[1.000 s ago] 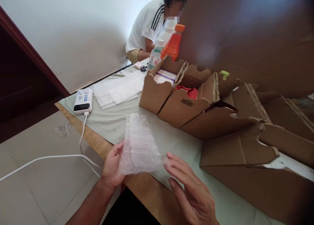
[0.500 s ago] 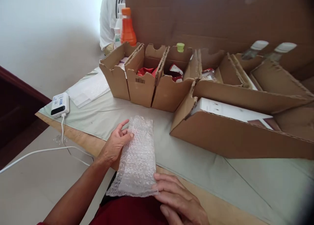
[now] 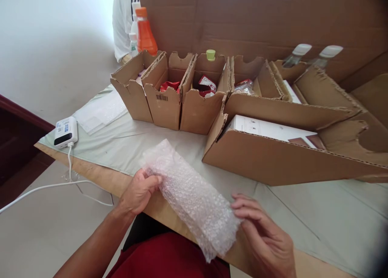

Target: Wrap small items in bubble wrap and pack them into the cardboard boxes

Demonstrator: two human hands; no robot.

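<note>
Bubble wrap [image 3: 190,197] slants between my hands — left hand [image 3: 139,191] pinching its far-left end, right hand [image 3: 266,237] gripping its near-right edge; it overhangs the table's [image 3: 318,213] near edge; cardboard boxes [image 3: 273,156] stand beyond.

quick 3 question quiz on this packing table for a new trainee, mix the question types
1. True or false: both hands grip the bubble wrap.
2. What is plugged into the white power bank? A) a white cable B) a black cable C) nothing
3. What colour is the tallest bottle behind the small cardboard boxes?

Key
1. True: left hand holds the far end, right hand the near end.
2. A, the white cable.
3. Orange.
</note>
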